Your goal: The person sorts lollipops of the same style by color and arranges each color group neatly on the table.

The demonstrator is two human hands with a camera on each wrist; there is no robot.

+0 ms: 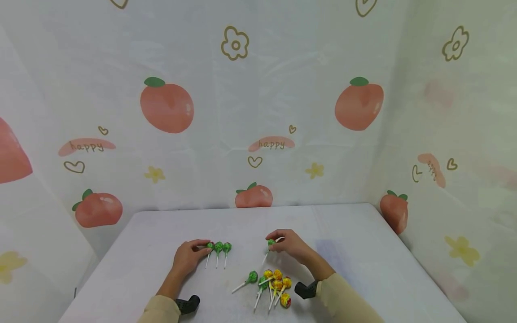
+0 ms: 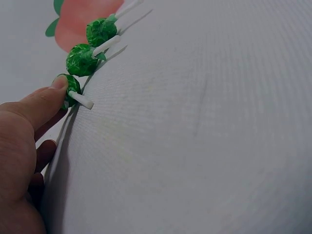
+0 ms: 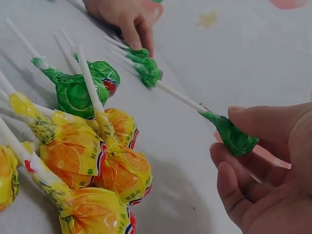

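Three green-wrapped lollipops stand in a row on the table's left side, sticks toward me. My left hand (image 1: 189,256) pinches the head of the leftmost green lollipop (image 2: 73,92) between thumb and fingers. Beside it lie the middle green lollipop (image 1: 218,247) and the right one (image 1: 227,247). To the right, my right hand (image 1: 294,245) pinches another green lollipop (image 3: 236,138) by its wrapped head, its white stick pointing down toward the table. Just in front of that hand is a pile with yellow lollipops (image 3: 70,153) and green ones (image 3: 78,92).
A white cloth covers the table (image 1: 343,233). One green lollipop (image 1: 252,277) lies at the pile's left edge, and a yellow one (image 1: 285,300) at its near right. Behind the table hangs a white curtain (image 1: 266,98) printed with fruit.
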